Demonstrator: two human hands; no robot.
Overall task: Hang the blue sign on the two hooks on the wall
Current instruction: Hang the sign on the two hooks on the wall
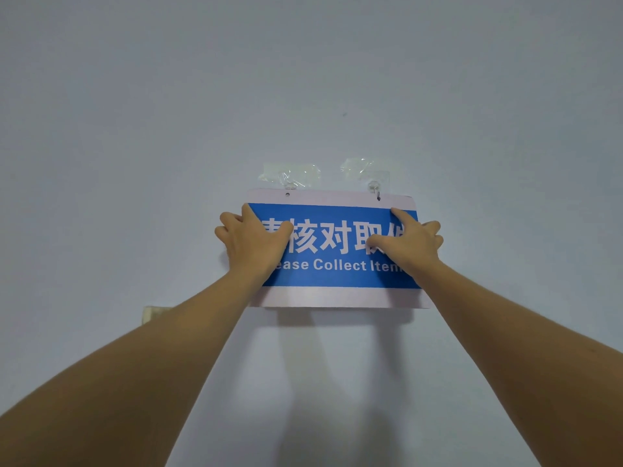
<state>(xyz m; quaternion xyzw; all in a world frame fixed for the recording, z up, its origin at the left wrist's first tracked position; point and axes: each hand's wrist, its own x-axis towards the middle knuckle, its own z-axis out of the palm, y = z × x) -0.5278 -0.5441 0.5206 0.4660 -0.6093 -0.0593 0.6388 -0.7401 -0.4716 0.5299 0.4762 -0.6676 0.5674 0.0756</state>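
Observation:
The blue sign, with white Chinese characters, English words and pale top and bottom bands, is held flat against the wall. My left hand grips its left edge, thumb on the front. My right hand grips its right edge, thumb and forefinger on the front. Two clear hooks are taped to the wall just above the sign. The right hook reaches down to the sign's right hole. The left hook sits just above the left hole, which looks empty.
The pale wall fills the view. A small beige patch is stuck on the wall to the lower left, partly behind my left forearm. The sign casts a shadow just below itself.

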